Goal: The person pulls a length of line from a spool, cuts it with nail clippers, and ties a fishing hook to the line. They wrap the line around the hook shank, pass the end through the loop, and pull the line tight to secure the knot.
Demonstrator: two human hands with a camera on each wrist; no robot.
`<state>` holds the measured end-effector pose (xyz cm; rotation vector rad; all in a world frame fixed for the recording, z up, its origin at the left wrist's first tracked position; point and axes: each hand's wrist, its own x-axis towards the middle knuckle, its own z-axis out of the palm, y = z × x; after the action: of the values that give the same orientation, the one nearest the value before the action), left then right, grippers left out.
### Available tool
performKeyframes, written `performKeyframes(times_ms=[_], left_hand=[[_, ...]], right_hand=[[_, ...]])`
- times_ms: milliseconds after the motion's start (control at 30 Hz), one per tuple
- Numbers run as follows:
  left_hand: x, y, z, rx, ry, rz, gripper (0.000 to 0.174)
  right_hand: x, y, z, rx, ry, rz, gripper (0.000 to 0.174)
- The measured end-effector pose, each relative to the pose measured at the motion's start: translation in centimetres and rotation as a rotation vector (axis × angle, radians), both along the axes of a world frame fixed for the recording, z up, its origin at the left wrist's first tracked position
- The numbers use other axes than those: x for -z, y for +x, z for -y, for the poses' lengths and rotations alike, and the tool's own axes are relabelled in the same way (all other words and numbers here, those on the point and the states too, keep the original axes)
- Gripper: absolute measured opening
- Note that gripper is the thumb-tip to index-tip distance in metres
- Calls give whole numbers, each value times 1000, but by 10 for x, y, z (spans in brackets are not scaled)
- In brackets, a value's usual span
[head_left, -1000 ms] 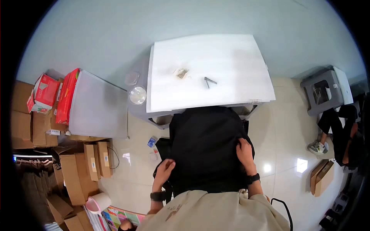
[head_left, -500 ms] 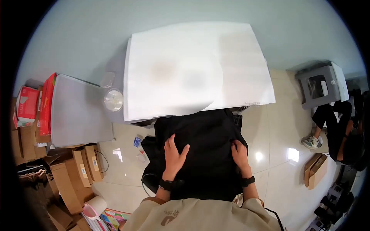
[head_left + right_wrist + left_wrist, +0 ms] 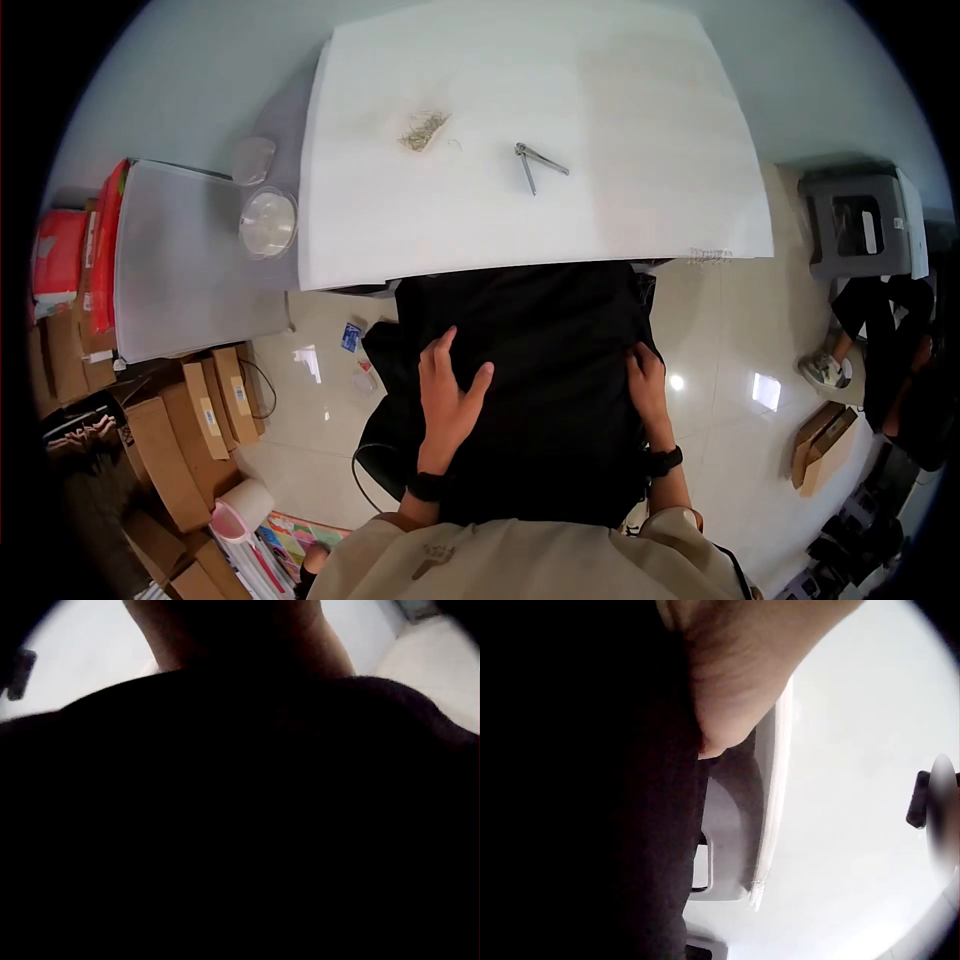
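Black cloth [image 3: 530,400] covers the person's lap and runs up to the front edge of the white-topped table [image 3: 660,120]. On its left part rests my left hand [image 3: 447,395], fingers straight and thumb spread away from them. My right hand [image 3: 646,385] lies along the cloth's right side, fingers loosely bent and pointing toward the table. Neither hand holds anything. Farther off on the table top lie a V-shaped metal tool [image 3: 540,165], like an unfolded nail clipper, and a small pile of thin pieces [image 3: 425,130]. Dark cloth fills most of both wrist views.
Clear round tubs [image 3: 268,222] stand left of the white top, beside a grey panel [image 3: 190,260]. Cardboard boxes [image 3: 170,460] crowd the left side. A blue packet [image 3: 350,337] lies on the floor. At right are a grey stool [image 3: 860,225] and another person's leg [image 3: 845,340].
My left hand has moved right and forward from the cloth's left edge onto it, its fingers straightening. My right hand stays at the right side. The head view has come closer to the table.
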<state>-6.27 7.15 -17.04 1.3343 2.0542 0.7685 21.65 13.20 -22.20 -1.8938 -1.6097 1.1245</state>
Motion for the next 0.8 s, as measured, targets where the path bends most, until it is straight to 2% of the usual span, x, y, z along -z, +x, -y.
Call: performKeyframes(times_ms=[200,333,533,633,800], left_hand=[[-4,11,12,-10,45,-138,62],[-19,18,26,-23,39,-262,62],[-34,11,39,-71,-42,-358,60],[-40,6,41,-95,67,-466,51],[-51,-1,59,35,50,-424,34]], right_hand=[[13,12,12,-54,121,79,13],[-5,20,21,49,143,31,13],[-30,0,22,35,256,92,18],[-27,-8,26,-61,501,151,22],[-36,2,26,-87,174,90,26]])
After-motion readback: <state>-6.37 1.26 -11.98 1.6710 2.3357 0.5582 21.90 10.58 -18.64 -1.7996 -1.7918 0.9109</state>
